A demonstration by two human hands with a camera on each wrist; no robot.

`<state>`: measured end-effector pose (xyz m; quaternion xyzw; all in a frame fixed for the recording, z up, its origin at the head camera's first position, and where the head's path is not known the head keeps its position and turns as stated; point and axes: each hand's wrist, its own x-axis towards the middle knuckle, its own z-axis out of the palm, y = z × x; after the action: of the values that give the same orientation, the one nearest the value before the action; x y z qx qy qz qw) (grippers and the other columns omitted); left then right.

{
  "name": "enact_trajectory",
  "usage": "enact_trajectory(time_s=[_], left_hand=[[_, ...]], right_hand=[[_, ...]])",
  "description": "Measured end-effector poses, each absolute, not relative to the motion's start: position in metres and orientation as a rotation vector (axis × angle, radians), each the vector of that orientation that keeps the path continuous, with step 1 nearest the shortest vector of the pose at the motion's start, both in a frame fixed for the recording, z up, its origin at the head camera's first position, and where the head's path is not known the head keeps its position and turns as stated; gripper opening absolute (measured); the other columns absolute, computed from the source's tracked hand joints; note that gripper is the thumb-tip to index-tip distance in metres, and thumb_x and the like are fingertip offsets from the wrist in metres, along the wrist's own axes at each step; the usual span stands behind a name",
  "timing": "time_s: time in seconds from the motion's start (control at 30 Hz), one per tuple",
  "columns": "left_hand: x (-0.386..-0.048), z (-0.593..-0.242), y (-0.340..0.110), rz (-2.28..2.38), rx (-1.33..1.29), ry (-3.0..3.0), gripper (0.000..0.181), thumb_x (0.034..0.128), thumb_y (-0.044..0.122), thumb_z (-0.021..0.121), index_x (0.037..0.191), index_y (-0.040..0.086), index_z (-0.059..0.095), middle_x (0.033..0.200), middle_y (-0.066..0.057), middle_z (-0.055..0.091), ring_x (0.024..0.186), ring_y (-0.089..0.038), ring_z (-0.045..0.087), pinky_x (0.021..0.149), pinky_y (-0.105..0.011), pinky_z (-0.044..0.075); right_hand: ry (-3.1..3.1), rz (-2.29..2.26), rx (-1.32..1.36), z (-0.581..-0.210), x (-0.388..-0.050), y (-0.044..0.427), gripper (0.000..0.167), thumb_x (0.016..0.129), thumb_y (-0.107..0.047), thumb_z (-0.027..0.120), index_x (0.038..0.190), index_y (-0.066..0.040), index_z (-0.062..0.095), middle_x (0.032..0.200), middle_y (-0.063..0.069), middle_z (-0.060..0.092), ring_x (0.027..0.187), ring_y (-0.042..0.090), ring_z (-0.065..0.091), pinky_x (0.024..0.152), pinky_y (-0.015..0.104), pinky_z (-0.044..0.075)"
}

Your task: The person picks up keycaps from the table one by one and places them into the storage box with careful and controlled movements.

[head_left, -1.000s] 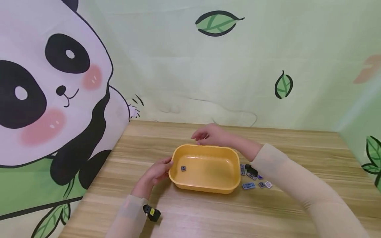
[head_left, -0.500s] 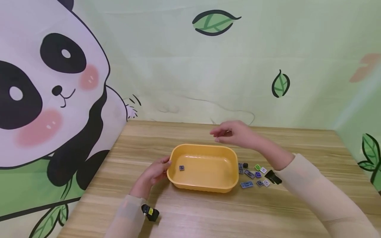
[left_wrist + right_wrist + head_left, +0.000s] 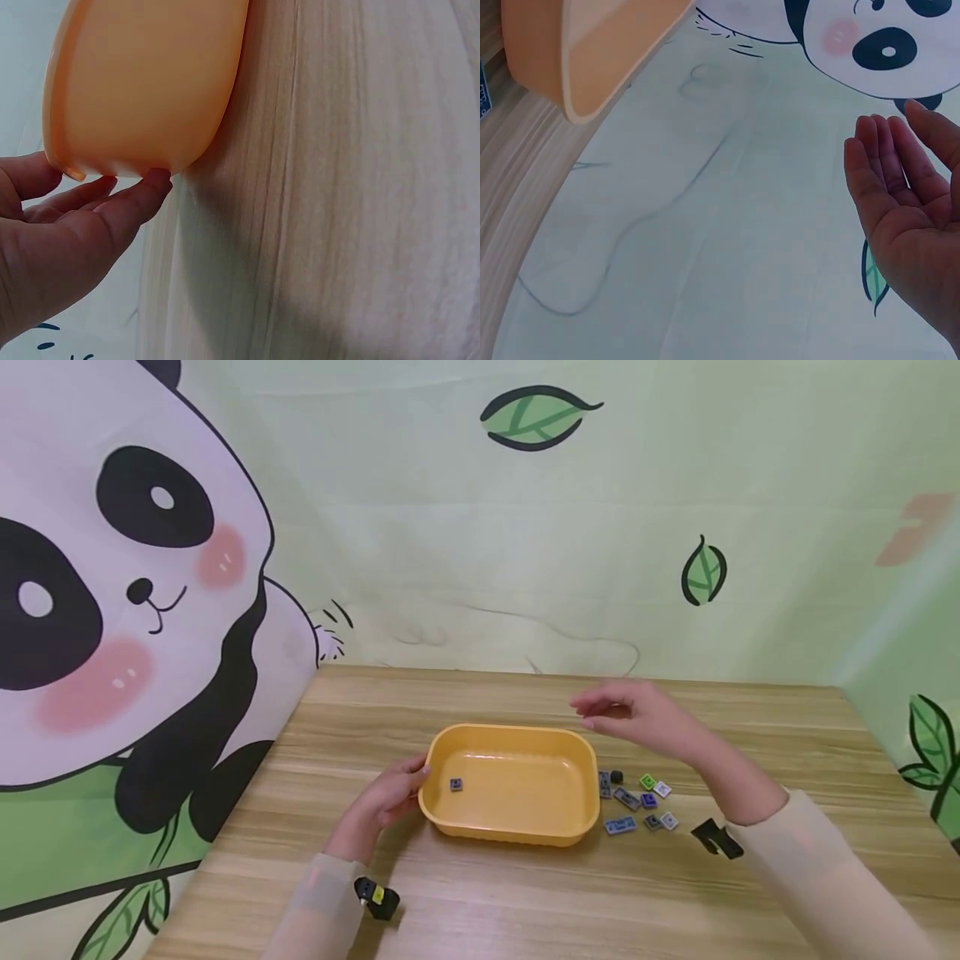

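Note:
In the head view a yellow tray point(image 3: 510, 839) stands on the table with one small dark square piece point(image 3: 456, 785) inside, near its left end. My left hand point(image 3: 386, 795) grips the tray's left end; the left wrist view shows the thumb at the rim of the tray point(image 3: 142, 82) and fingertips point(image 3: 157, 177) against its outer wall. My right hand point(image 3: 645, 717) is above the table, behind and right of the tray, touching nothing. In the right wrist view this hand point(image 3: 915, 202) has loosely bent fingers and an empty palm.
Right of the tray lie several small pieces: a blue oblong one point(image 3: 620, 826), a green one point(image 3: 647, 782), a white one point(image 3: 669, 821), a purple one point(image 3: 648, 801) and a black one point(image 3: 617, 776). A printed cloth point(image 3: 420, 527) hangs behind the table point(image 3: 480, 902).
My right hand has moved right, from behind the tray's rear rim to beyond its right corner, uncovering the small pieces. My left hand has kept its grip on the tray.

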<state>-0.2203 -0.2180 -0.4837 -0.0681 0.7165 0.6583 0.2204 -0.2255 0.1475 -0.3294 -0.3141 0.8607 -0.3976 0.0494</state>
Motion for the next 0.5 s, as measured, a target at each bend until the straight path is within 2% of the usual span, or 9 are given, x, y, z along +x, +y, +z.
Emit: enact_trajectory(time_s=[0.13,0.23,0.37,0.5], left_hand=[[-0.220,-0.483,-0.217,1.822,-0.194,1.986,0.053,0.1117,0.012,0.034,0.161,-0.002,0.022,0.160,-0.031,0.036,0.132,-0.026,0.051,0.103,-0.033,0.054],[-0.220,-0.483,-0.217,1.816,-0.194,1.991,0.053,0.1116,0.012,0.034,0.161,-0.003,0.023,0.160,-0.031,0.036,0.133,-0.027,0.050,0.107,-0.036,0.053],[-0.220,-0.482,-0.217,1.809,-0.193,1.993,0.053,0.1116,0.013,0.035,0.160,-0.003,0.023,0.160,-0.031,0.036,0.133,-0.027,0.051,0.110,-0.040,0.051],[-0.220,-0.483,-0.218,1.807,-0.187,1.995,0.053,0.1115,0.013,0.035,0.160,-0.004,0.023,0.159,-0.031,0.037,0.130,-0.025,0.053,0.106,-0.036,0.053]], right_hand=[[2.626,-1.249,-0.918,-0.334,-0.219,0.158,0.030,0.096,-0.006,0.068,0.124,0.005,0.069,0.115,0.019,0.075,0.099,0.002,0.066,0.088,0.014,0.056],[2.640,-1.260,-0.873,-0.340,-0.214,0.165,0.030,0.097,-0.007,0.069,0.124,0.005,0.069,0.116,0.020,0.074,0.096,-0.008,0.062,0.086,0.011,0.055],[2.666,-1.275,-0.819,-0.349,-0.207,0.178,0.029,0.097,-0.007,0.068,0.123,0.006,0.069,0.119,0.022,0.072,0.097,-0.008,0.060,0.086,0.012,0.056],[2.675,-1.289,-0.745,-0.360,-0.202,0.192,0.031,0.098,-0.006,0.067,0.126,0.006,0.067,0.124,0.024,0.068,0.103,-0.004,0.061,0.089,0.015,0.057]])
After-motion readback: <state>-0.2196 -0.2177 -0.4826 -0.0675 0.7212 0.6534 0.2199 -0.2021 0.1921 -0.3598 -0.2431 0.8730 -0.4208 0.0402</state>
